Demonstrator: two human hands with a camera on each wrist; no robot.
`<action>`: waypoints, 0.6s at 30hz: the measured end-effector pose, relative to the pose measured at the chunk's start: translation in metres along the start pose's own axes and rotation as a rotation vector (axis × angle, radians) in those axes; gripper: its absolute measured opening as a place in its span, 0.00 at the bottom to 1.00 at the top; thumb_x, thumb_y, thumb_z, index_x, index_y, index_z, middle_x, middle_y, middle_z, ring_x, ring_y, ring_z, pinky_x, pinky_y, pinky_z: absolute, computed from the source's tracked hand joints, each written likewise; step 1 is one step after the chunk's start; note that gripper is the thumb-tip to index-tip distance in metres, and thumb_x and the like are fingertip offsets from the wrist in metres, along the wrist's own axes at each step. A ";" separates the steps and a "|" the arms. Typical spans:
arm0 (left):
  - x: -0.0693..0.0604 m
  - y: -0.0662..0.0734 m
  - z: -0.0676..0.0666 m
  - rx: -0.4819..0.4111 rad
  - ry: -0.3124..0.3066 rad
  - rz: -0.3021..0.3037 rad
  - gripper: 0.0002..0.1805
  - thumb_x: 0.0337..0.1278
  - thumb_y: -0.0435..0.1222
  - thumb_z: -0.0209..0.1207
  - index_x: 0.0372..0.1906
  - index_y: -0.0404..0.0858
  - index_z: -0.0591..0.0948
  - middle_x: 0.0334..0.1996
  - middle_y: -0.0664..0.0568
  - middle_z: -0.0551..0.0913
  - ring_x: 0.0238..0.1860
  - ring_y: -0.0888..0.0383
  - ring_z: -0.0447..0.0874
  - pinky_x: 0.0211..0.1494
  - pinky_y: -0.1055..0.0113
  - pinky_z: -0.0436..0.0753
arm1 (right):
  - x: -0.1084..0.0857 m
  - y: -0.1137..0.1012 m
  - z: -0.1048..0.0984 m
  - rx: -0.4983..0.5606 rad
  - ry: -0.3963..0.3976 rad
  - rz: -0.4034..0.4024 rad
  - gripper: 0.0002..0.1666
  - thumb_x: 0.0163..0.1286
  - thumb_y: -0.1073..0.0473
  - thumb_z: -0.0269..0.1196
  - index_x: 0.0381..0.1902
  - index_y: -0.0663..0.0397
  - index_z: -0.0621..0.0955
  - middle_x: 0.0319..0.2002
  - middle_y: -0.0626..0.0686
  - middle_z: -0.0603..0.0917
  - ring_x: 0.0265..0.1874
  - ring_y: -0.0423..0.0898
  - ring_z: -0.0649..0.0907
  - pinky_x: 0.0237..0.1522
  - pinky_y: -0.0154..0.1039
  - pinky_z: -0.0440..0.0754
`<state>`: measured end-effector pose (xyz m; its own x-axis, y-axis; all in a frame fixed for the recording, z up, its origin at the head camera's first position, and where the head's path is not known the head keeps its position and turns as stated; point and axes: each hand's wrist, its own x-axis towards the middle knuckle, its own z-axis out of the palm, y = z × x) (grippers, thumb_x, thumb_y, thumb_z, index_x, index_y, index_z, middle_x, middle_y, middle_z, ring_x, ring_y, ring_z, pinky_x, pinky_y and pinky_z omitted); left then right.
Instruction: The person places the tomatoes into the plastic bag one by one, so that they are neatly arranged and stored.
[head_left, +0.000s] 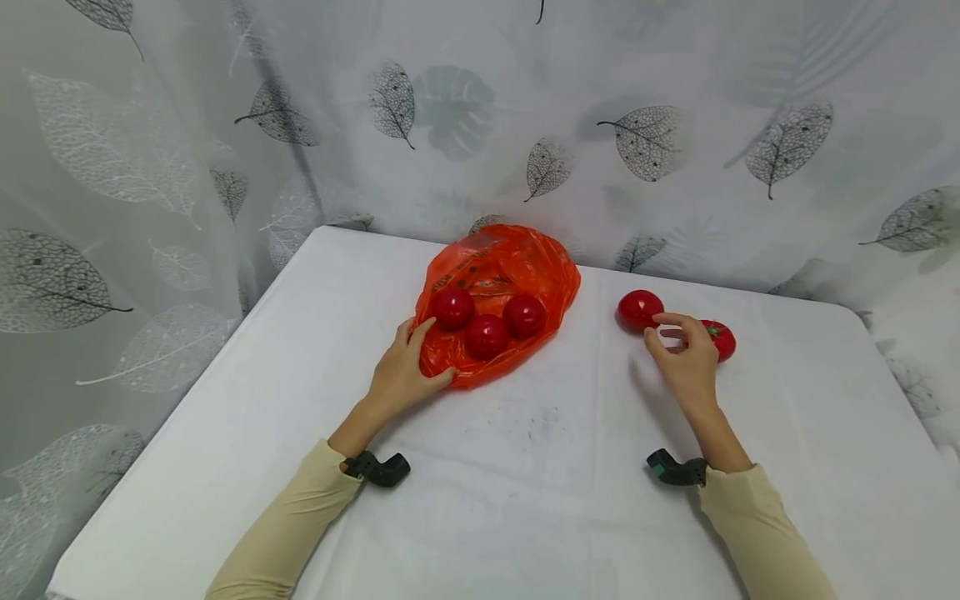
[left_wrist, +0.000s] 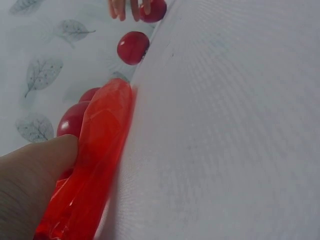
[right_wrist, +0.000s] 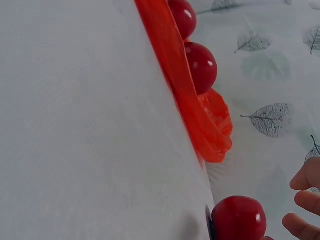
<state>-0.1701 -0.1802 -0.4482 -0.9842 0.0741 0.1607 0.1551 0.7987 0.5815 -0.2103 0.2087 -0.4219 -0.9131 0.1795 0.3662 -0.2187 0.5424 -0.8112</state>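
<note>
An orange-red plastic bag lies spread on the white table with three shiny red tomatoes in it: a left one, a front one and a right one. My left hand holds the bag's near-left rim, its thumb lapping over the plastic. Two more tomatoes are outside the bag: one just beyond my right fingertips, another with a green stem, partly behind that hand. My right hand hovers with fingers bent and apart, nothing between them.
The white table backs onto a leaf-printed curtain, which also hangs along the left side. A black wrist mount sits on the left wrist, and a similar mount on the right.
</note>
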 end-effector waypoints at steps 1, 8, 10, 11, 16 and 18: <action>0.000 0.000 0.000 0.000 -0.002 0.000 0.45 0.49 0.49 0.65 0.72 0.39 0.64 0.69 0.39 0.60 0.60 0.38 0.72 0.59 0.41 0.76 | -0.001 0.000 -0.002 -0.011 0.006 0.010 0.19 0.65 0.60 0.64 0.52 0.63 0.80 0.50 0.58 0.79 0.46 0.53 0.79 0.39 0.18 0.72; -0.001 0.000 -0.001 0.010 -0.007 -0.007 0.45 0.48 0.49 0.66 0.72 0.39 0.64 0.68 0.39 0.60 0.60 0.38 0.73 0.58 0.41 0.76 | -0.007 0.002 -0.016 -0.057 0.047 0.008 0.18 0.65 0.60 0.63 0.50 0.62 0.81 0.47 0.58 0.80 0.40 0.45 0.79 0.40 0.20 0.73; -0.001 0.001 -0.002 0.009 -0.004 -0.002 0.45 0.48 0.49 0.66 0.72 0.38 0.63 0.68 0.39 0.60 0.60 0.38 0.73 0.58 0.41 0.76 | -0.007 0.003 -0.019 -0.050 0.073 -0.006 0.17 0.65 0.61 0.63 0.49 0.63 0.82 0.45 0.59 0.81 0.38 0.42 0.79 0.40 0.20 0.73; -0.001 0.001 -0.002 0.008 -0.004 -0.001 0.45 0.48 0.49 0.66 0.72 0.38 0.63 0.68 0.39 0.60 0.60 0.38 0.72 0.58 0.41 0.76 | -0.007 0.004 -0.021 -0.048 0.086 -0.012 0.16 0.65 0.61 0.63 0.49 0.64 0.82 0.45 0.59 0.81 0.37 0.40 0.79 0.40 0.19 0.73; 0.000 0.001 -0.001 0.007 -0.018 -0.010 0.45 0.49 0.49 0.65 0.72 0.39 0.63 0.69 0.39 0.59 0.61 0.39 0.72 0.58 0.41 0.76 | -0.007 0.010 -0.031 -0.056 0.142 0.002 0.15 0.65 0.61 0.62 0.47 0.66 0.81 0.44 0.58 0.81 0.37 0.36 0.76 0.39 0.20 0.71; 0.000 0.001 -0.001 0.005 -0.020 -0.010 0.45 0.49 0.49 0.65 0.72 0.39 0.63 0.69 0.39 0.59 0.61 0.38 0.71 0.59 0.41 0.76 | -0.006 0.011 -0.036 -0.060 0.161 0.022 0.16 0.66 0.60 0.61 0.47 0.65 0.81 0.45 0.58 0.80 0.38 0.37 0.75 0.38 0.21 0.70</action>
<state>-0.1698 -0.1796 -0.4466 -0.9873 0.0783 0.1385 0.1449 0.8024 0.5789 -0.1951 0.2432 -0.4168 -0.8493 0.3189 0.4208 -0.1739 0.5836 -0.7932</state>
